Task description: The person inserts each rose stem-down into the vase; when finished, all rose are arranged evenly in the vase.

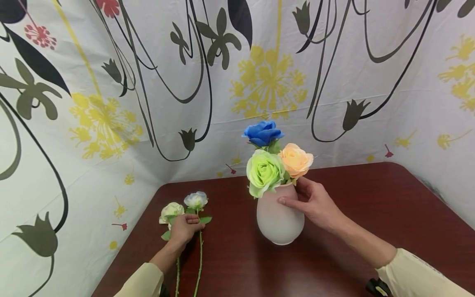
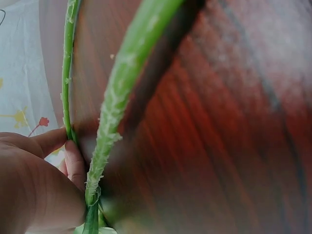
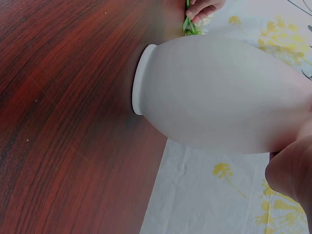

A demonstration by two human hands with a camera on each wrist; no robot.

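A pale vase (image 1: 281,216) stands upright on the table, holding a blue rose (image 1: 262,133), a green rose (image 1: 265,171) and a peach rose (image 1: 295,160). My right hand (image 1: 318,206) grips it just below the rim, thumb across the front; the other fingers are mostly hidden behind. In the right wrist view the vase's body (image 3: 209,92) fills the middle. At the left, my left hand (image 1: 184,229) pinches the stem (image 2: 67,92) of a white-blue rose (image 1: 196,200) between thumb and fingertip. Beside it lies a cream rose (image 1: 172,212), its stem (image 2: 117,97) close to the palm.
The dark red wooden table (image 1: 230,255) has rounded back corners. Behind and to the left hangs a white cloth (image 1: 208,144) printed with flowers, close along the table's edges. The two loose stems run toward the near side of the table.
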